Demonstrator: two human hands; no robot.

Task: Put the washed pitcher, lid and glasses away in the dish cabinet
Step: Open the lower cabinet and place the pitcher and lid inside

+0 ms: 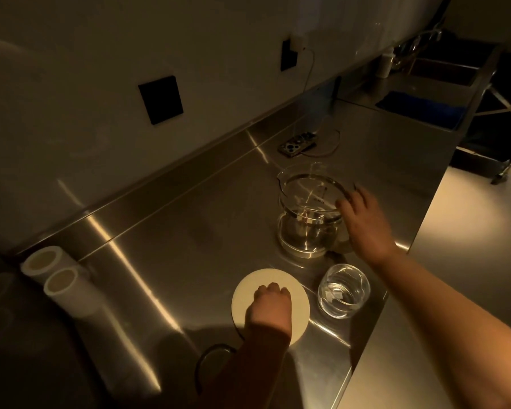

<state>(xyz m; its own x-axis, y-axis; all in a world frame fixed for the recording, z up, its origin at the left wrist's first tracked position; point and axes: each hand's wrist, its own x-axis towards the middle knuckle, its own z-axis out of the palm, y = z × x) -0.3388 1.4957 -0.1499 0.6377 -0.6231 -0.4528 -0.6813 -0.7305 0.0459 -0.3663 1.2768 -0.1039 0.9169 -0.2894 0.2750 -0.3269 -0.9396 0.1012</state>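
Note:
A clear glass pitcher [306, 214] stands upright on the steel counter [189, 225]. My right hand [366, 222] reaches to its right side, fingers spread and touching the rim; whether it grips is unclear. A round cream lid [248, 293] lies flat near the counter's front edge. My left hand [270, 305] rests on it with fingers curled into a fist, knuckles up. A short clear glass [343, 290] stands right of the lid, below my right forearm.
Two white rolls [62, 281] lie at the left. A phone [298, 142] with a charging cable lies near the back wall. A sink [443, 69] and a blue cloth [425, 109] sit at the far right. A dark cord [210, 358] loops by my left sleeve.

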